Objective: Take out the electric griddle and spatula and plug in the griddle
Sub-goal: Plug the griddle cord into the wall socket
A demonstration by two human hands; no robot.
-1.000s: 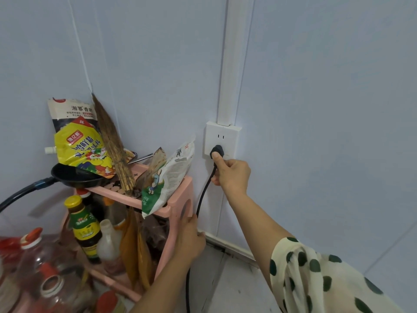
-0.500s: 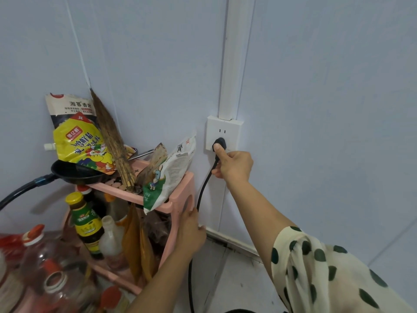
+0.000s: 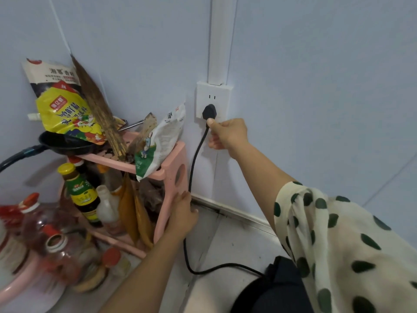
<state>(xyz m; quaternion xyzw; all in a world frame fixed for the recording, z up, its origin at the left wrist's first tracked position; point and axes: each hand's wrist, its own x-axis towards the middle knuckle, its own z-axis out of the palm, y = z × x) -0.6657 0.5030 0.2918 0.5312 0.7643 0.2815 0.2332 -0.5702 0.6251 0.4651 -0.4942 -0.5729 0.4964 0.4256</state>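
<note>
A black plug (image 3: 209, 110) sits in the lower holes of the white wall socket (image 3: 223, 93). My right hand (image 3: 228, 134) is just below it, thumb and fingers pinched on the plug's lower end where the black cord (image 3: 191, 172) leaves. The cord drops along the wall and curves across the floor to a dark rounded object (image 3: 252, 292) at the bottom edge, mostly hidden. My left hand (image 3: 182, 215) grips the side panel of the pink rack (image 3: 173, 159). No spatula is in view.
The rack top holds a black frying pan (image 3: 65, 143), a bamboo brush (image 3: 99, 105) and food bags (image 3: 65, 109). Sauce and oil bottles (image 3: 79, 190) crowd its lower shelf and the floor on the left. A white cable duct (image 3: 220, 41) rises above the socket.
My right hand has slid down off the plug's face, which now shows fully in the socket. The view has moved closer and tilted down, showing more cord on the floor. My left hand stays on the rack.
</note>
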